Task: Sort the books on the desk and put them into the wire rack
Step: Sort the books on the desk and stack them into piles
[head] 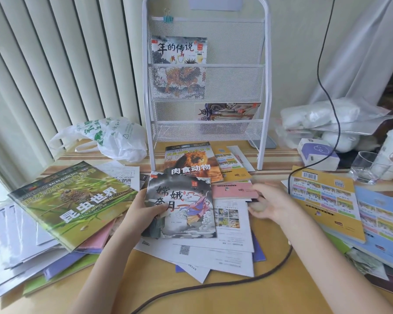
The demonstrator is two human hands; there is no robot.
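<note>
Grey picture book pinched in left hand, right hand loosely open near pink booklet; could slip, thin one-sided grip over loose papers.

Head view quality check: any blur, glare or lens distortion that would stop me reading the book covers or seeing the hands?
Head view: daylight from the left, washing out the far left edge. Wide-angle bending shows in the blinds and wire rack. The right hand is motion-blurred, its fingers indistinct; the left hand gripping the grey storybook is sharper. Titles on that and the insect book are legible.
</note>
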